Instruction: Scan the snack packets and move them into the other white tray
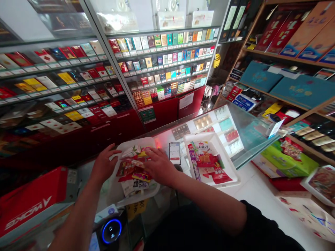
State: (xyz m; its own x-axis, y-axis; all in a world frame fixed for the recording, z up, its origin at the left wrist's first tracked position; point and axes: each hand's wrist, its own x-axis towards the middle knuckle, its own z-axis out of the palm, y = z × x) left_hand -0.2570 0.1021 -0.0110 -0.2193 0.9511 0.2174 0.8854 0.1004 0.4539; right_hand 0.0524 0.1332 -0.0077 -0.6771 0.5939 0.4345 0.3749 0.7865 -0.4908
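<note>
Okay, snack packets sit in the left white tray near the tabletop's far edge, left hand fingers apart by its rim, right hand over packets, grip can't tell; best handle each by one edge, tray braced.

I have room to drop in from above over the right tray, its rim low on all sides. Over the left tray, the left fingers and right fingers crowd the entry. A phone occupies the narrow gap between trays. A red box walls off my left; rightward, bare white table leaves me passage up to a green package.
</note>
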